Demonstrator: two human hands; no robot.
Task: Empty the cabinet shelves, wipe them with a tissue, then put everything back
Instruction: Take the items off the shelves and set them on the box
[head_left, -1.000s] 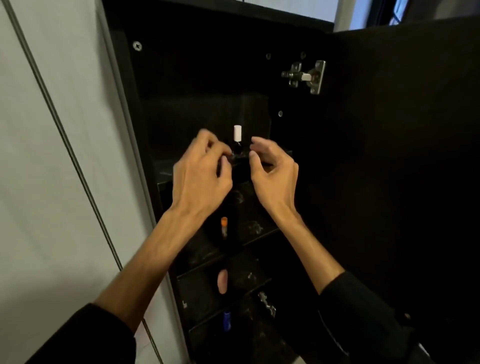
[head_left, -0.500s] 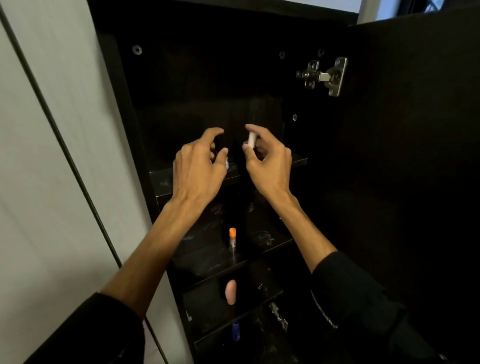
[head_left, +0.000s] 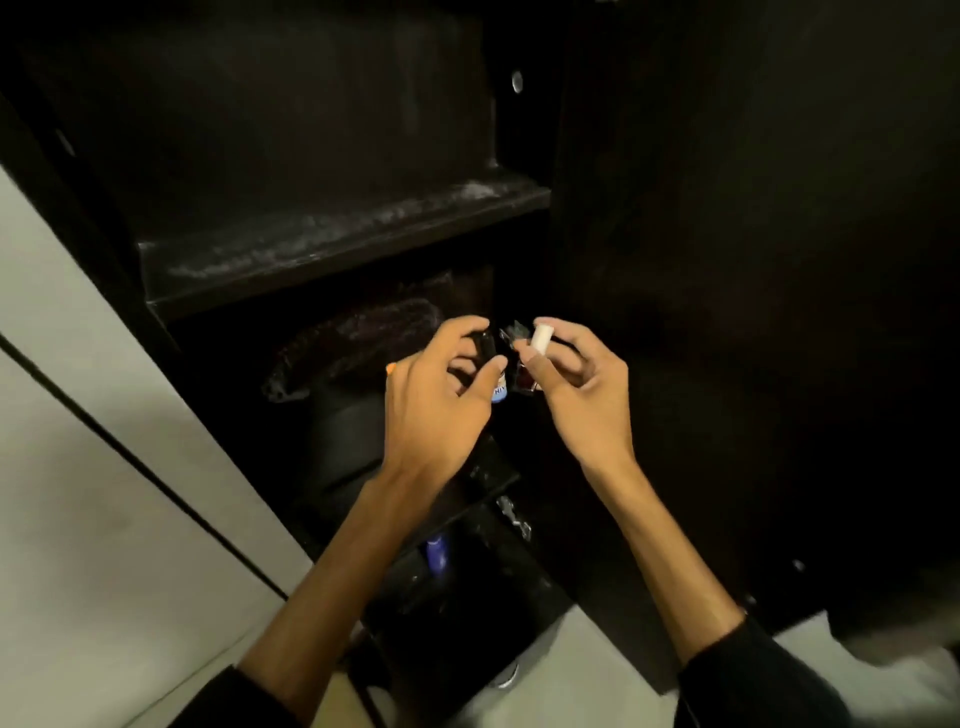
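**Asker:** Looking into what, exactly?

**Describer:** Looking down into a tall dark cabinet (head_left: 311, 130), its door (head_left: 753, 260) swung open on the right. A pale wall panel (head_left: 78, 467) runs down the left. One dusty shelf (head_left: 332, 244) crosses the upper middle, streaked with white dust, with nothing standing on its visible part.

**Asker:** Where are the hands?

**Describer:** Both are just below that shelf, in front of the cabinet opening, close together but not touching. Dark sleeves show at the bottom edge.

**Asker:** What do they hold?

**Describer:** The left hand (head_left: 436, 400) has its fingers curled round a small dark container (head_left: 488, 348); a blue and white label (head_left: 500, 392) peeks out beneath the thumb, only a few letters readable. The right hand (head_left: 582, 384) pinches a small white-capped item (head_left: 541, 336) between thumb and fingers, the cap pointing up just right of the dark container.

**Asker:** Anything else on the shelves?

**Describer:** A blue object (head_left: 438, 553) stands on a lower shelf beneath the left wrist. An orange tip (head_left: 390, 368) shows at the left hand's outer edge, the rest hidden behind the hand.

**Asker:** What is hard to make out?

**Describer:** A dark, fuzzy bulky shape (head_left: 358, 348) sits under the dusty shelf; I cannot tell what it is. Something crinkled and glinting (head_left: 514, 332) lies between the two hands, unclear. The lower shelves are mostly lost in shadow.
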